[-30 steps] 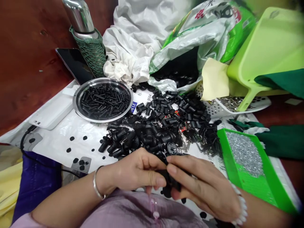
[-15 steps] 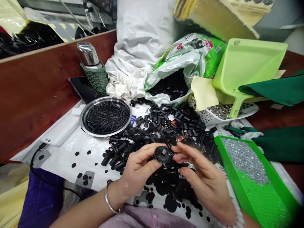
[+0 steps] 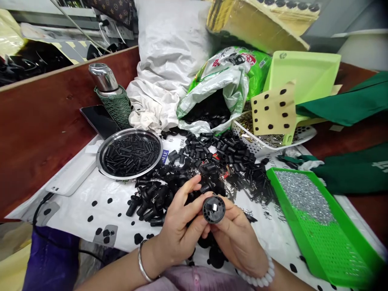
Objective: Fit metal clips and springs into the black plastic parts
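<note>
A round black plastic part (image 3: 209, 215) with a small shiny metal piece at its centre is held between my two hands, its round face toward me. My left hand (image 3: 178, 226) grips its left side between thumb and a finger, while another finger points up and away. My right hand (image 3: 236, 234) closes its thumb and fingers on the part's right and lower side. Just beyond the hands spreads a pile of black plastic pieces (image 3: 151, 198), with short black cylinders (image 3: 230, 147) farther back.
A round metal tray (image 3: 130, 155) of black springs or screws stands left, near a netted flask (image 3: 112, 97) and a white power bank (image 3: 71, 178). Right are a green tray (image 3: 303, 242) of small silver pieces and a white basket (image 3: 251, 141) under a light-green dustpan (image 3: 306, 76).
My right hand has come in from apart and now grips the black part. The part is turned more toward me. The yellow sheet on the basket now shows black dots. The view has shifted slightly.
</note>
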